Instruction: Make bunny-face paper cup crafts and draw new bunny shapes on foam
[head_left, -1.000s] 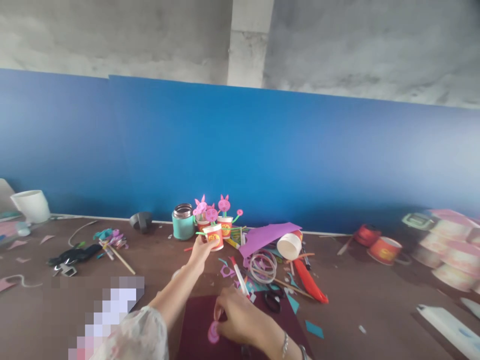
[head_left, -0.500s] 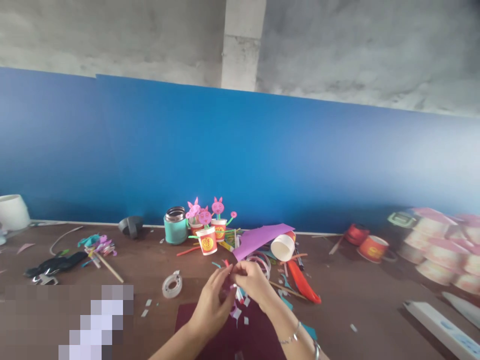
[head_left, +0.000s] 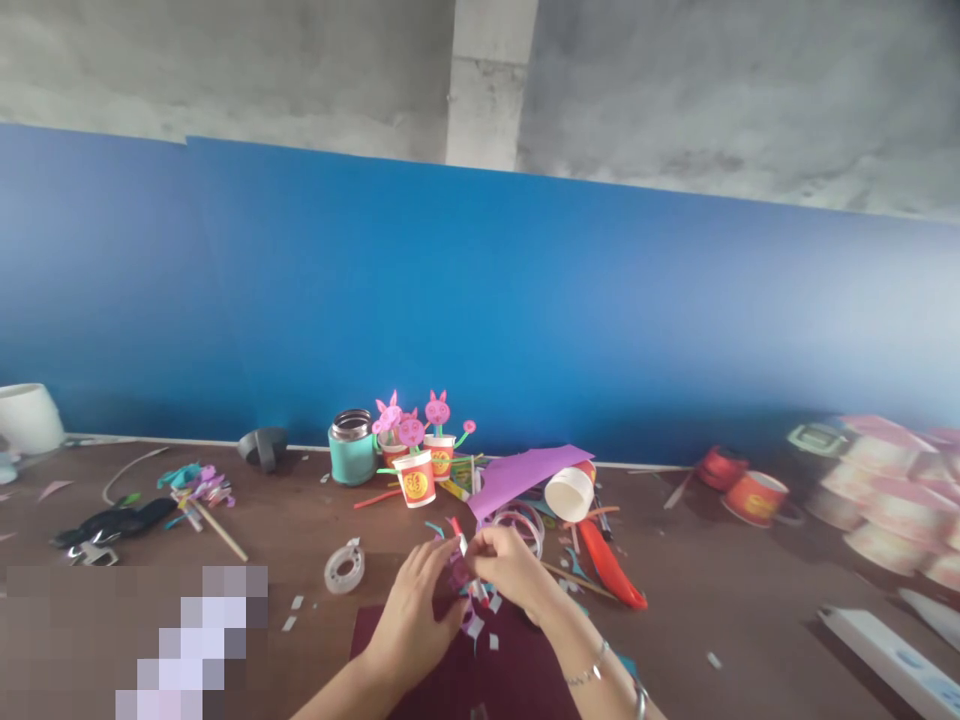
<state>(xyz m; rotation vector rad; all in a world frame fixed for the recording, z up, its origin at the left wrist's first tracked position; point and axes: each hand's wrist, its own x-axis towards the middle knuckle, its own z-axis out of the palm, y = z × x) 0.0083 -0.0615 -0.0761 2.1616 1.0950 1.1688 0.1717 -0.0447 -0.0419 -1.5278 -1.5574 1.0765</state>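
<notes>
My two hands meet low in the middle, above a dark maroon sheet (head_left: 517, 680). My left hand (head_left: 415, 615) has its fingers curled and pinched together with those of my right hand (head_left: 510, 568). Between them is a small pink paper piece (head_left: 459, 576), and a red-capped white marker (head_left: 465, 548) pokes up between the fingertips. White paper scraps (head_left: 480, 630) lie under the hands. Just beyond stand red paper cups with pink paper animal heads on sticks (head_left: 416, 470).
A roll of clear tape (head_left: 345, 567) lies left of my hands. Behind are a teal jar (head_left: 351, 448), a purple paper sheet (head_left: 525, 470), a tipped white cup (head_left: 568, 493), clear rings (head_left: 521, 522) and a red tool (head_left: 611, 568). More cups crowd the right (head_left: 757, 497).
A second ago my left hand was at a decorated cup; that cup now stands on the table. Both hands have come together over the maroon sheet.
</notes>
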